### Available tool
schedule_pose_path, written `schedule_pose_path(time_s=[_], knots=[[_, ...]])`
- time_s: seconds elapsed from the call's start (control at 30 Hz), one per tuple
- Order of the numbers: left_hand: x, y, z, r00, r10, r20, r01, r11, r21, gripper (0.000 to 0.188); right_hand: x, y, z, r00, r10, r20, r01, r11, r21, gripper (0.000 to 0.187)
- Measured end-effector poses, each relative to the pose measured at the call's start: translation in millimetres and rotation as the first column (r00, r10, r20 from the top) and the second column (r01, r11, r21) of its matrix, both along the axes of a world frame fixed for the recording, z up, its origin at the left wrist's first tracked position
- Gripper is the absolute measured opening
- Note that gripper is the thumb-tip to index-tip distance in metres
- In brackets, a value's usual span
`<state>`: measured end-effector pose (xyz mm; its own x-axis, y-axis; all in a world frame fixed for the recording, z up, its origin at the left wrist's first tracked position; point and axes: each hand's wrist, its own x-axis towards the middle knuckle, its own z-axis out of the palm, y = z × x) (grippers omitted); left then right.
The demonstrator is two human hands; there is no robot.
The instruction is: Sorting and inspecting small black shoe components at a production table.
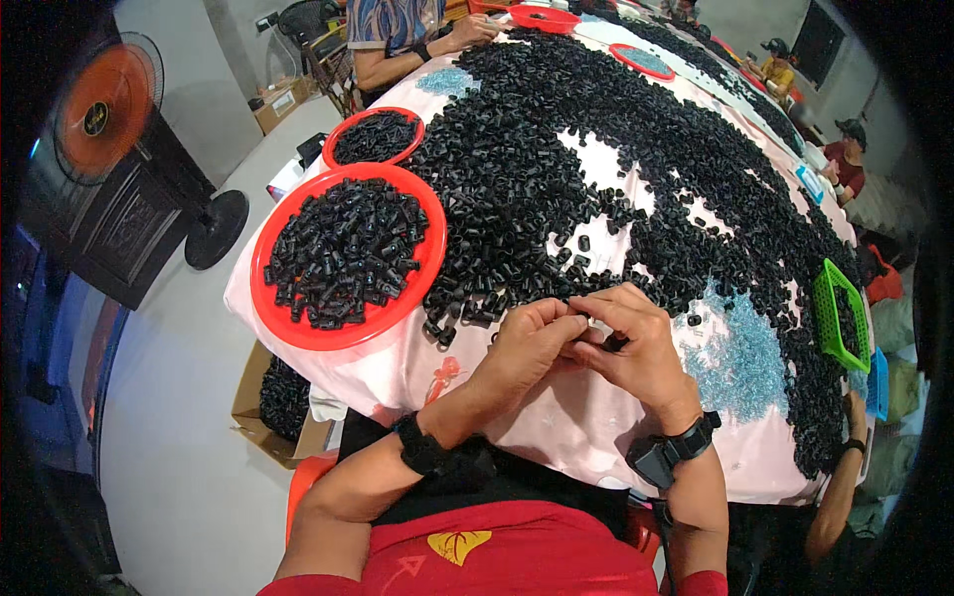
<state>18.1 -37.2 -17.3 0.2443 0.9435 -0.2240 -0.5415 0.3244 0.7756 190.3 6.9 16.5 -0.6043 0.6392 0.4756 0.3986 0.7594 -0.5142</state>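
My left hand [529, 346] and my right hand [636, 343] meet over the near edge of the table, fingertips pinched together. A small black plastic part [617, 343] shows under the curled fingers of my right hand. Between the fingertips is something tiny and pale, too small to name. What my left fingers pinch is mostly hidden. Just beyond the hands spreads a large heap of small black plastic parts [507, 179]. Right of my right hand lies a pile of small clear bluish pieces [737, 358].
A big red tray [434, 260] of black parts stands at the left edge, a smaller red tray [419, 139] behind it. A green basket [827, 308] and a blue container [878, 382] sit at right. A fan [99, 117] stands left. Other people work around the table.
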Motion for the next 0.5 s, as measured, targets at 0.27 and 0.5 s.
schedule_pose_path(time_s=[0.27,0.5], knots=[[-4,0,-2,0.996,-0.068,0.063,0.067,0.998,0.022,0.020,0,3,0,0.999,0.030,-0.025,-0.027,0.992,0.122,0.041],[-7,-3,-4,0.983,-0.150,0.101,0.145,0.988,0.058,0.030,7,7,-3,0.999,0.037,-0.017,-0.034,0.989,0.143,0.035]])
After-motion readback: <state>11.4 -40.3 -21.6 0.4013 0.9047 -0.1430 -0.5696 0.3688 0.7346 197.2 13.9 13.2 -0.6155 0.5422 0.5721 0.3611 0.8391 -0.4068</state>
